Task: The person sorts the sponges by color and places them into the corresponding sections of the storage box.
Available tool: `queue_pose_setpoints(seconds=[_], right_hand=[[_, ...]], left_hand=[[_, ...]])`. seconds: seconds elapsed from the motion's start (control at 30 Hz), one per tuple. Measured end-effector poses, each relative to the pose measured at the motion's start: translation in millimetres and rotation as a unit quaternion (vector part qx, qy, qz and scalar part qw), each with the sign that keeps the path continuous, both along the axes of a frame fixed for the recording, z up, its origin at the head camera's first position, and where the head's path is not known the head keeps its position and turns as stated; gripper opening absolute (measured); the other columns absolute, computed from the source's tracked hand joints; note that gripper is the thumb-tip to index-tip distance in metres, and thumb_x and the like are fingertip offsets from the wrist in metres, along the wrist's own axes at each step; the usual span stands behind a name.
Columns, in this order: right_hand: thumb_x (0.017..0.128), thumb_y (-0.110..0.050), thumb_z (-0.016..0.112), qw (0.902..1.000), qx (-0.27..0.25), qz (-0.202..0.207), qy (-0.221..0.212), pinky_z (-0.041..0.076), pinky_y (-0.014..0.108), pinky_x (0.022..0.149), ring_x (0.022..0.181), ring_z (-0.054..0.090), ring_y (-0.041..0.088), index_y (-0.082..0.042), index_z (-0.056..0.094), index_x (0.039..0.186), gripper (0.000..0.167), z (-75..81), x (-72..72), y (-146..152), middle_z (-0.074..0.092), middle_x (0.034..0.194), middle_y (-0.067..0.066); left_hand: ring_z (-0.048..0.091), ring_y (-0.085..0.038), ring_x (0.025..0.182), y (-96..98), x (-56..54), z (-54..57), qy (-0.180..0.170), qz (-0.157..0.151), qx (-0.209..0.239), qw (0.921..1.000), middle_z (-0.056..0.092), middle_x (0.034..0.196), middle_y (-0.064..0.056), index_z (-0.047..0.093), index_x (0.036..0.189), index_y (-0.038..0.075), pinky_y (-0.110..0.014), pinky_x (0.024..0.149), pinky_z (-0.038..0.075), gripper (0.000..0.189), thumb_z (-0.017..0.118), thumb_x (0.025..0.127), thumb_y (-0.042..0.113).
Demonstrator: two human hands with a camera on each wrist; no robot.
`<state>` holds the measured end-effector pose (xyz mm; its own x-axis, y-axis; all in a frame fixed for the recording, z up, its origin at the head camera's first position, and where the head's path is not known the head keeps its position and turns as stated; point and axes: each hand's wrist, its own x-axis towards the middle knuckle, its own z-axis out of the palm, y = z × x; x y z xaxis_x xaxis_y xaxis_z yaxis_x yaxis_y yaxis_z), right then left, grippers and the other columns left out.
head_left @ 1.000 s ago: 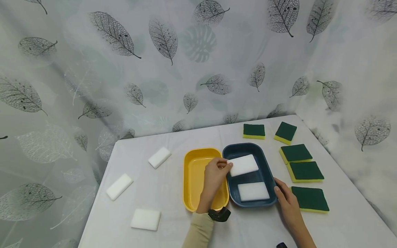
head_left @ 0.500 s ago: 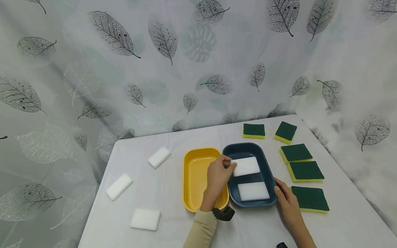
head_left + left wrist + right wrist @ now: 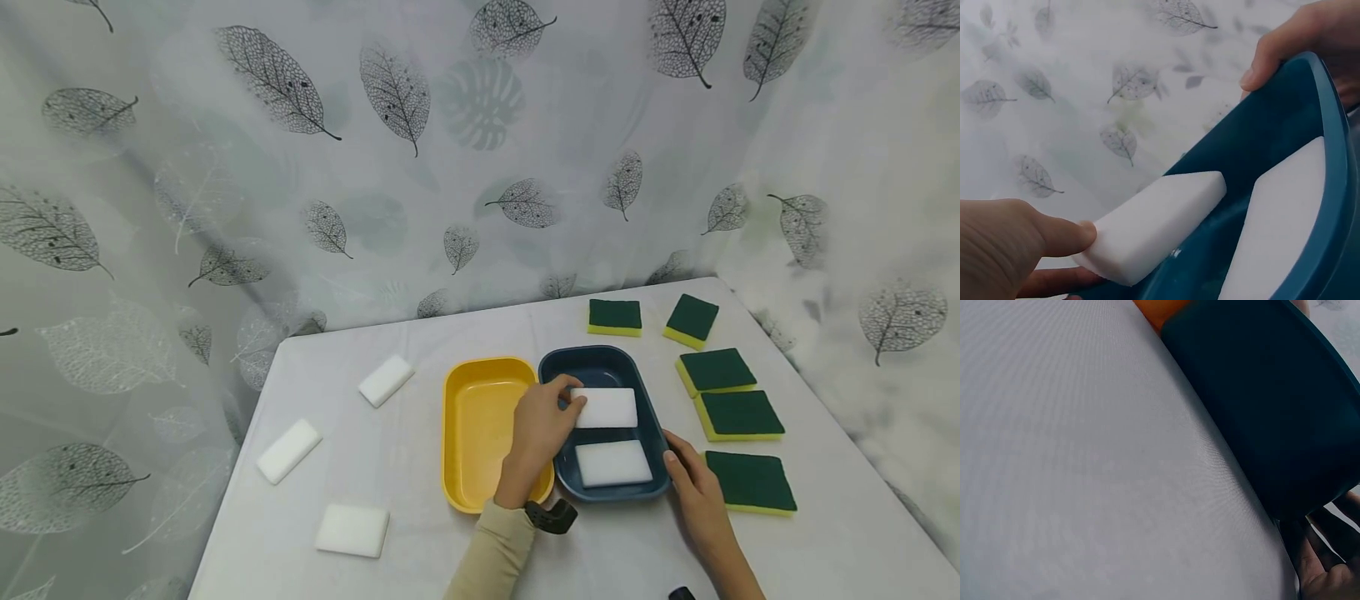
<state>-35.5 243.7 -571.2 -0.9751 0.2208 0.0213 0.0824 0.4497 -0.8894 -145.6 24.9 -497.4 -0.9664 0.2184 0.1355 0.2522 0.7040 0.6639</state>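
My left hand (image 3: 540, 421) pinches the left end of a white sponge (image 3: 606, 408) between thumb and fingers. In the left wrist view this sponge (image 3: 1154, 225) lies tilted at the wall of the blue tray (image 3: 592, 361). A second white sponge (image 3: 613, 463) lies flat in the near part of that tray. My right hand (image 3: 701, 492) rests its extended fingers against the tray's outer right wall. The right wrist view shows these fingers (image 3: 1329, 537) touching the tray's dark outside (image 3: 1260, 412). Left of the blue tray, and touching it, stands a yellow tray (image 3: 468, 450), partly covered by my left arm.
Three white sponges (image 3: 352, 531) (image 3: 289, 451) (image 3: 386, 381) lie spread on the left of the white table (image 3: 420, 467). Several green-and-yellow sponges (image 3: 738, 414) line the right side and back. A leaf-print curtain (image 3: 420, 192) hangs behind the table.
My left hand has moved right and slightly nearer with its sponge. The sponge has turned level with the near one in the blue tray. My right hand has stayed put.
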Motion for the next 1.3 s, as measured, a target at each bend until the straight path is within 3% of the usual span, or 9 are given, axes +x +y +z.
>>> queue_pose_setpoints(seconds=[0.27,0.57,0.9,1.13,1.3], right_hand=[[0.113,-0.042,0.04,1.0,0.001,0.002,0.001,0.026,-0.009,0.093,0.117,0.025,-0.036,-0.007,0.045,0.156,0.056,-1.8,-1.4,1,0.048,0.159,0.021],[0.113,-0.044,0.039,0.9999,-0.002,0.007,-0.008,0.026,-0.009,0.092,0.117,0.024,-0.036,-0.008,0.043,0.157,0.057,-0.5,-1.8,1,0.046,0.16,0.021],[0.113,-0.04,0.041,0.9998,-0.009,0.013,0.009,0.028,-0.008,0.094,0.119,0.027,-0.034,-0.005,0.044,0.155,0.055,0.7,0.2,1,0.048,0.158,0.023],[0.113,-0.042,0.04,0.9998,-0.012,0.014,0.001,0.027,-0.008,0.094,0.118,0.026,-0.035,-0.006,0.043,0.157,0.057,1.7,-0.4,1,0.046,0.16,0.021],[0.113,-0.042,0.04,0.9999,-0.01,0.014,0.001,0.027,-0.009,0.094,0.118,0.026,-0.036,-0.006,0.043,0.157,0.056,1.2,-0.2,1,0.047,0.16,0.021]], left_hand=[[0.046,-0.003,0.059,4.2,-0.6,-0.6,0.049,-0.009,-0.069,0.9964,0.069,0.078,0.008,0.077,0.11,0.022,-0.014,0.056,0.037,0.019,0.075,0.097,0.034],[0.053,-0.009,0.068,9.8,-1.3,-6.8,0.089,-0.013,-0.163,0.9826,0.066,0.068,0.009,0.078,0.107,0.024,-0.02,0.063,0.038,0.018,0.075,0.096,0.038],[0.061,-0.012,0.082,12.6,2.4,-8.8,0.108,-0.028,-0.24,0.9644,0.08,0.091,0.01,0.077,0.106,0.027,-0.023,0.067,0.034,0.016,0.076,0.095,0.038],[0.055,-0.01,0.078,13.4,3.5,-11.0,0.106,-0.04,-0.262,0.9584,0.078,0.089,0.012,0.078,0.103,0.029,-0.023,0.065,0.028,0.014,0.078,0.094,0.04],[0.056,-0.01,0.081,14.3,3.7,-11.1,0.109,-0.048,-0.298,0.9472,0.079,0.094,0.012,0.078,0.104,0.032,-0.024,0.067,0.03,0.015,0.077,0.093,0.043]])
